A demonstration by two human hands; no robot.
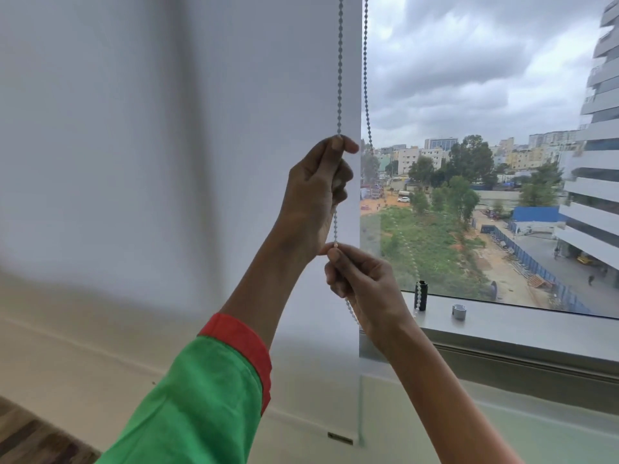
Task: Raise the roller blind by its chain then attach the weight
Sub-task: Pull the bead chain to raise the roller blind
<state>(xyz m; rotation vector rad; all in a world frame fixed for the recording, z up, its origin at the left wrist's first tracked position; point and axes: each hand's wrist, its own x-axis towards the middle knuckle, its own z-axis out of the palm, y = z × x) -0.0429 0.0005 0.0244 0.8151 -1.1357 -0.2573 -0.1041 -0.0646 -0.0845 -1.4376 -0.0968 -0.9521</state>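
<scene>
We see the white blind (201, 145) covering the left part of the window, its right edge at about 12 o'clock from our hands. The bead chain (340, 61) hangs in front of that edge, its second strand just to the right. Our left hand (315, 199) is clenched around the front strand, thumb pinching on top. Directly at 6 o'clock from it, our right hand (361, 283) pinches the same strand between fingertips. At 3 o'clock from the right hand, the black weight (421, 295) stands upright on the sill (536, 326), a small grey clip (458, 311) near it.
</scene>
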